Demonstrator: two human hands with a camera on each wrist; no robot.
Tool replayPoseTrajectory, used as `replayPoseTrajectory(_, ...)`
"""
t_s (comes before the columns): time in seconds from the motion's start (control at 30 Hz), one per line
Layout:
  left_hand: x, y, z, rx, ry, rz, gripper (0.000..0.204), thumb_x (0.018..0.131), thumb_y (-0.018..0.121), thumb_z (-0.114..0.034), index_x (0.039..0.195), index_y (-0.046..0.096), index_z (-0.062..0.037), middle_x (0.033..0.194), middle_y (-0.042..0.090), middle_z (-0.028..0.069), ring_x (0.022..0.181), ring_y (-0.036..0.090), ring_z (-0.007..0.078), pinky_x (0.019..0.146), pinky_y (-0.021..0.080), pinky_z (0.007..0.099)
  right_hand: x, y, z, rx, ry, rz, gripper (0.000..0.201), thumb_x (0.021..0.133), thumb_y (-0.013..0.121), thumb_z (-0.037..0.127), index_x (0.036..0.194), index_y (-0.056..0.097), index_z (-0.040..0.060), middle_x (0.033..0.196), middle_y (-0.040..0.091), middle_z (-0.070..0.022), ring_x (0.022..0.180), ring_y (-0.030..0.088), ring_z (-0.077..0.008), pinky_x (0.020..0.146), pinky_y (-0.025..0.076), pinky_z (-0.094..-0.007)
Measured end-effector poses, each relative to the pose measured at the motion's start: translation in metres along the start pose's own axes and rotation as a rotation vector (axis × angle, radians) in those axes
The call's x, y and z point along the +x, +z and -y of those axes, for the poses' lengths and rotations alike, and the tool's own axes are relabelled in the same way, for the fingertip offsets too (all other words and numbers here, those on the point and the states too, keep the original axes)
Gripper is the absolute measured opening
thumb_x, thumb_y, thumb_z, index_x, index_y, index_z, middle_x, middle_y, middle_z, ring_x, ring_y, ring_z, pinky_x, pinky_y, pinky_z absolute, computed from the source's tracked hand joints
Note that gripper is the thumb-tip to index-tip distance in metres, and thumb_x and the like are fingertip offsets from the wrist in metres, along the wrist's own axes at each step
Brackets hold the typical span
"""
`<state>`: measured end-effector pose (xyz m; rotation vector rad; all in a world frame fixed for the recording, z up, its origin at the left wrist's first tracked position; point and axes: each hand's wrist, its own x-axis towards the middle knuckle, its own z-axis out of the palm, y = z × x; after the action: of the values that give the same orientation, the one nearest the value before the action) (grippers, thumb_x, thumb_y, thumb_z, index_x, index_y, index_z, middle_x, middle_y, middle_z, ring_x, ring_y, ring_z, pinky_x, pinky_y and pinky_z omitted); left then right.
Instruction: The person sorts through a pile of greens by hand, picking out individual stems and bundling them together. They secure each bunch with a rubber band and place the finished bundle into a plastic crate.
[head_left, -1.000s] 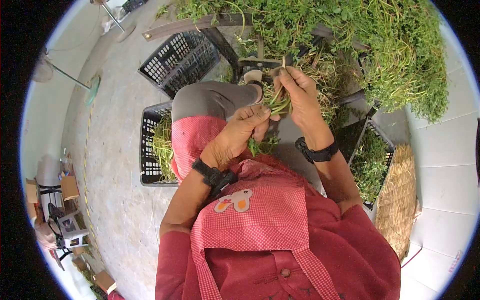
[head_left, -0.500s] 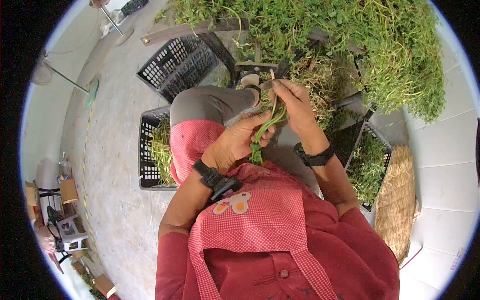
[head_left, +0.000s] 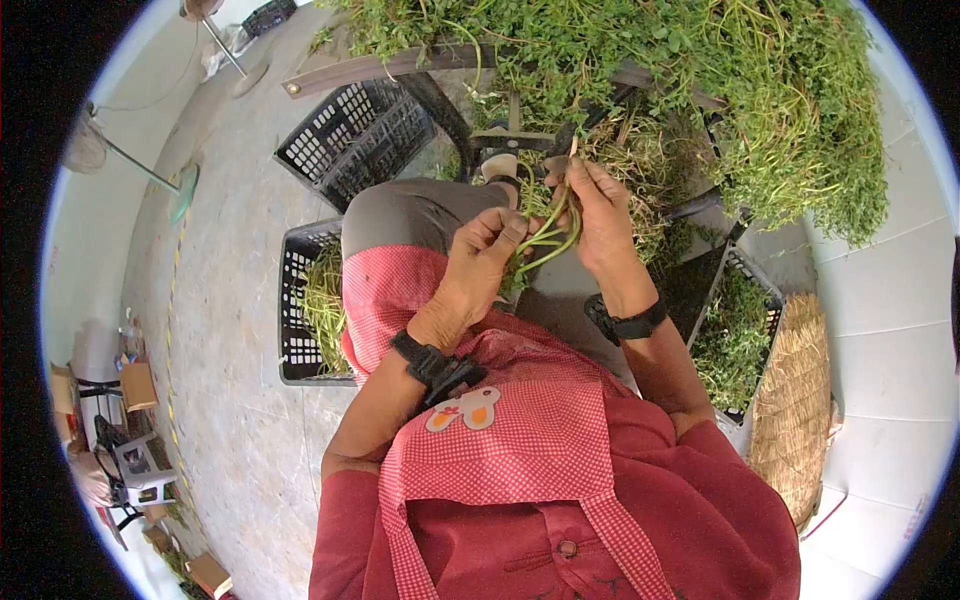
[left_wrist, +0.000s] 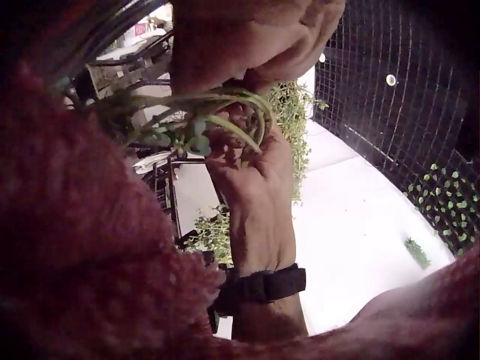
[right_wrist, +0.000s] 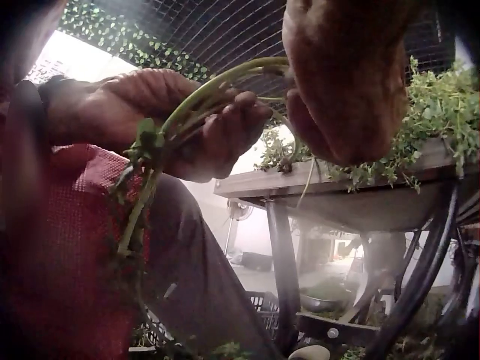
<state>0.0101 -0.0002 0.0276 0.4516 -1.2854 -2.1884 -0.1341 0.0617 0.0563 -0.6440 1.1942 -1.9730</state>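
A small bunch of green stems is held between the two hands in the head view, bent into a curve. The left hand pinches its lower part, near the leaves. At its upper end the right hand grips the stems between thumb and fingers, with a pale tip poking out above. The right wrist view shows the stems arching from the left hand to the right hand, leaves hanging below. In the left wrist view, stems loop over the right hand's fingers.
A table edge heaped with greens spans the top. Black crates stand at the left, one empty, one holding stems. Another crate of leafy greens and a straw bundle are at the right.
The bunch swung down toward the lap, then came back up into a wider curve between the hands. The left hand moved slightly left and its grip on the stems shifted.
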Motion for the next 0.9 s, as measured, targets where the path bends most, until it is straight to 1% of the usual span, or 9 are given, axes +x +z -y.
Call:
replayPoseTrajectory(0.17, 0.001, -0.001, 0.003, 0.13, 0.031, 0.084, 0.006, 0.089, 0.056, -0.01, 0.087, 0.057, -0.004, 0.078, 0.053, -0.005, 0.067, 0.045, 0.0036, 0.061, 0.039, 0.0179, 0.003, -0.005, 0.001, -0.042, 0.071, 0.079, 0.028, 0.091, 0.054, 0.025, 0.101, 0.062, 0.0001, 0.076, 0.062, -0.0026, 0.053, 0.051, -0.0046, 0.043, 0.041, -0.0181)
replayPoseTrajectory(0.27, -0.004, -0.001, -0.003, 0.254, -0.029, 0.143, 0.003, 0.087, 0.057, -0.006, 0.089, 0.057, -0.0032, 0.078, 0.053, -0.0044, 0.069, 0.046, 0.0033, 0.062, 0.04, 0.0189, 0.003, 0.0, 0.011, 0.011, 0.2, 0.196, 0.029, 0.09, 0.055, 0.025, 0.101, 0.062, -0.0006, 0.076, 0.063, -0.0037, 0.054, 0.053, -0.0042, 0.043, 0.04, -0.0179)
replayPoseTrajectory(0.33, -0.004, -0.006, -0.003, 0.348, -0.151, 0.22, 0.01, 0.087, 0.057, -0.008, 0.096, 0.06, -0.0027, 0.081, 0.059, -0.0017, 0.072, 0.052, 0.0049, 0.066, 0.044, 0.0201, 0.004, -0.005, 0.009, -0.017, 0.247, 0.202, 0.027, 0.09, 0.056, 0.023, 0.101, 0.062, -0.0016, 0.079, 0.064, -0.0049, 0.057, 0.054, -0.0051, 0.045, 0.042, -0.018)
replayPoseTrajectory(0.47, -0.003, -0.002, -0.003, 0.281, -0.105, 0.215, 0.014, 0.087, 0.055, -0.008, 0.099, 0.06, -0.0013, 0.085, 0.061, -0.0006, 0.075, 0.054, 0.0058, 0.069, 0.046, 0.021, -0.003, -0.002, 0.004, -0.022, 0.216, 0.16, 0.026, 0.088, 0.058, 0.021, 0.102, 0.062, -0.0004, 0.077, 0.063, -0.0028, 0.059, 0.054, -0.006, 0.047, 0.04, -0.0175)
replayPoseTrajectory(0.57, 0.0, -0.003, -0.005, 0.221, -0.151, 0.236, 0.017, 0.089, 0.053, -0.008, 0.101, 0.059, 0.0002, 0.09, 0.062, 0.0007, 0.078, 0.055, 0.0067, 0.071, 0.046, 0.0216, -0.005, -0.001, 0.0, -0.016, 0.214, 0.143, 0.023, 0.088, 0.058, 0.019, 0.099, 0.062, -0.0013, 0.073, 0.061, -0.0013, 0.058, 0.053, -0.0058, 0.048, 0.041, -0.0179)
replayPoseTrajectory(0.67, 0.002, 0.0, 0.0, 0.051, -0.225, 0.157, 0.017, 0.09, 0.051, -0.011, 0.101, 0.059, 0.0008, 0.092, 0.062, 0.0021, 0.08, 0.056, 0.007, 0.072, 0.047, 0.0219, -0.005, -0.004, -0.003, -0.097, 0.15, 0.179, 0.023, 0.088, 0.059, 0.02, 0.098, 0.063, -0.0007, 0.071, 0.059, 0.0003, 0.056, 0.051, -0.0052, 0.046, 0.039, -0.0179)
replayPoseTrajectory(0.77, 0.002, -0.002, 0.004, 0.22, -0.114, 0.046, 0.015, 0.091, 0.05, -0.01, 0.096, 0.058, 0.0009, 0.085, 0.055, 0.0004, 0.073, 0.05, 0.007, 0.069, 0.043, 0.0209, -0.007, -0.003, -0.003, -0.164, 0.155, 0.156, 0.023, 0.088, 0.059, 0.021, 0.097, 0.063, 0.0001, 0.069, 0.056, 0.0019, 0.053, 0.048, -0.0045, 0.045, 0.037, -0.0179)
replayPoseTrajectory(0.83, 0.003, -0.01, 0.004, 0.71, 0.17, 0.103, 0.015, 0.091, 0.048, -0.009, 0.095, 0.059, 0.001, 0.085, 0.055, 0.0011, 0.076, 0.05, 0.007, 0.071, 0.043, 0.0216, -0.008, -0.003, -0.004, -0.18, 0.191, 0.123, 0.024, 0.087, 0.06, 0.022, 0.098, 0.063, 0.0005, 0.067, 0.055, 0.0027, 0.052, 0.047, -0.0042, 0.044, 0.037, -0.0178)
replayPoseTrajectory(0.9, 0.003, -0.009, 0.006, 0.591, 0.132, 0.071, 0.015, 0.091, 0.048, -0.008, 0.097, 0.059, 0.0008, 0.085, 0.055, 0.0009, 0.077, 0.049, 0.0074, 0.071, 0.042, 0.0217, -0.007, -0.004, -0.008, -0.135, 0.091, 0.055, 0.021, 0.087, 0.061, 0.022, 0.089, 0.067, 0.0025, 0.067, 0.057, 0.0031, 0.054, 0.044, -0.003, 0.047, 0.033, -0.0185)
